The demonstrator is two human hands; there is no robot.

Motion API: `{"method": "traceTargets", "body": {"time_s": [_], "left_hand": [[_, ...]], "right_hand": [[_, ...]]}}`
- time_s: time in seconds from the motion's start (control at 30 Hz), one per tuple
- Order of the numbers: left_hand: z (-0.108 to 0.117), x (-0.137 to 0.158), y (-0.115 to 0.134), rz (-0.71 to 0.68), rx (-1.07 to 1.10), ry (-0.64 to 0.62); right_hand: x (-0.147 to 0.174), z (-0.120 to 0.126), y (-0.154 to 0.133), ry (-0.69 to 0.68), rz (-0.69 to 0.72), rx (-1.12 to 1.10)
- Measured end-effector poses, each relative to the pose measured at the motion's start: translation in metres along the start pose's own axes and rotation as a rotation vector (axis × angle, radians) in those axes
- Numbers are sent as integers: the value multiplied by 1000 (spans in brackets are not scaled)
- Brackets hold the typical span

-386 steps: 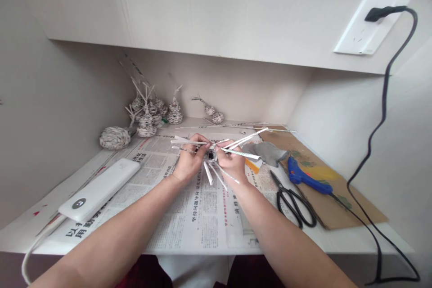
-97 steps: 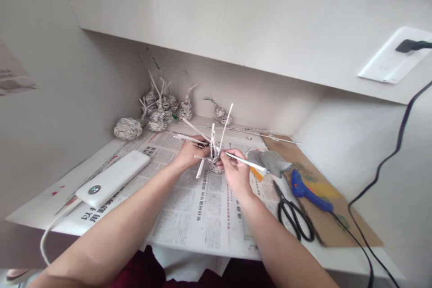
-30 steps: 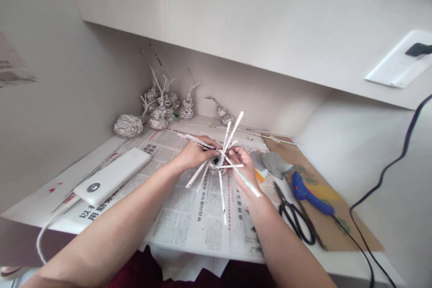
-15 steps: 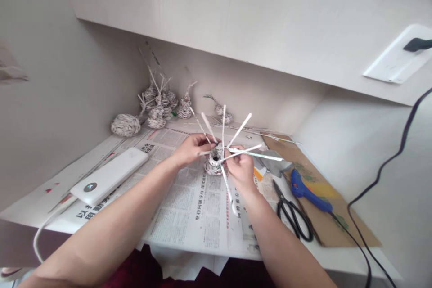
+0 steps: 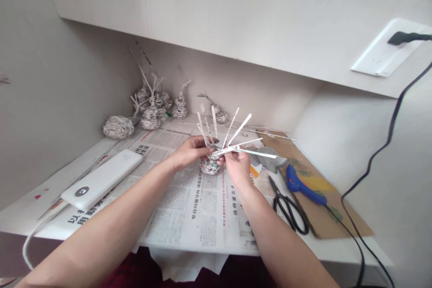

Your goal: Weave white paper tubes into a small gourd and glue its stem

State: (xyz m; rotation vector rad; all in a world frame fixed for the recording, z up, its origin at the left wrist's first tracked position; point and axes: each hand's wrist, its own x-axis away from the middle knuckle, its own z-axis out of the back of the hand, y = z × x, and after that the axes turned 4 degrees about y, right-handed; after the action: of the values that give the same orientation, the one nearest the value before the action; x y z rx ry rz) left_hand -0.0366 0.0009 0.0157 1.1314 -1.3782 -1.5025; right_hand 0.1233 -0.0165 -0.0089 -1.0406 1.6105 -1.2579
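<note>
A small woven paper gourd (image 5: 209, 166) stands between my hands on the newspaper (image 5: 175, 202), with several white paper strips fanning up and out from its top. My left hand (image 5: 193, 150) grips the left side of its upper rim, thumb and fingers pinched on the weave. On the right, the fingers of my right hand (image 5: 236, 160) are closed around a paper strip (image 5: 258, 153) at the rim. Part of the gourd's top is hidden behind the fingers and strips.
Several woven gourds (image 5: 150, 117) and a round woven ball (image 5: 118, 127) stand at the back left. A white power bank (image 5: 103, 177) lies left. To the right are black scissors (image 5: 290, 211), a blue glue gun (image 5: 303, 185) with a cord, and cardboard (image 5: 337, 216). An overhanging panel (image 5: 216, 22) is above.
The strip that pointed down toward me has swung up to the right and is now at my right fingers. Several strips stand closer together at the left. The whole view has shifted slightly.
</note>
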Motion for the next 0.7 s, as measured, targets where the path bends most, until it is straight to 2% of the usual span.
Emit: {"method": "traceTargets", "body": {"time_s": [0.07, 0.17, 0.37, 0.47, 0.7], "left_hand": [[-3, -1, -1, 26, -1, 60], [-7, 0, -1, -11, -55, 138], [-10, 7, 1, -299, -400, 141], [-8, 7, 2, -376, -464, 138], [-6, 6, 4, -365, -508, 148]], "right_hand": [[0, 0, -1, -20, -2, 2], [1, 0, -2, -45, -13, -9], [4, -2, -2, -33, -28, -32], [4, -2, -1, -51, -30, -34], [8, -2, -4, -31, 19, 43]]}}
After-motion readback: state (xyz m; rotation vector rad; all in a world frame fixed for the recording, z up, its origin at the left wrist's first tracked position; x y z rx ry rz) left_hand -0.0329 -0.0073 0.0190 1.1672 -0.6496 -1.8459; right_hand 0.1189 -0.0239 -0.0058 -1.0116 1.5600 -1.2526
